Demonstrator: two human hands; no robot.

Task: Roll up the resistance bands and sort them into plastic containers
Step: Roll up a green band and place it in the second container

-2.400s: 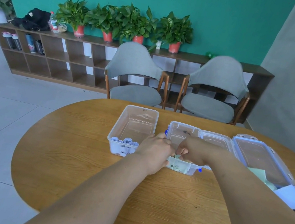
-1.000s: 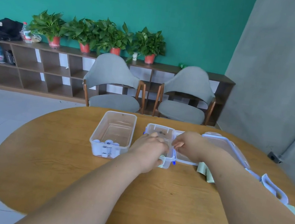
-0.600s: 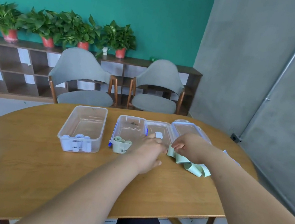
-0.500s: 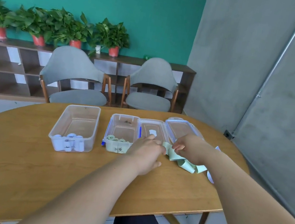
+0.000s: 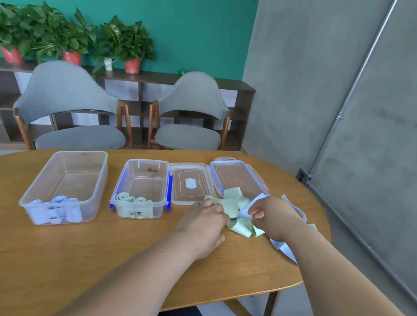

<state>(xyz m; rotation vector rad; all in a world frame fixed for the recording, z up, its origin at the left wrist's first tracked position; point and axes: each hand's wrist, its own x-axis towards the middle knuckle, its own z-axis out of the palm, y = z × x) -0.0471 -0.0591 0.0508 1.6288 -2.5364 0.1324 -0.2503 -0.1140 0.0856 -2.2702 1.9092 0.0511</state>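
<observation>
A: Hands?
B: R hand (image 5: 273,219) pinched a white band (image 5: 244,213) over the loose green bands (image 5: 231,203), near the table's (image 5: 18,249) right edge. L hand (image 5: 204,220) sat knuckles-up at the pile's left end, fingers curled. Gripping or not, couldn't tell.
A: Tubs?
B: Big tub (image 5: 38,183) w/ white rolls (image 5: 59,208) far left, small tub (image 5: 143,174) w/ green rolls (image 5: 133,198) beside it, lids (image 5: 187,190) flat btwn it and the pile. A wide strip of wood ran along the near edge.
</observation>
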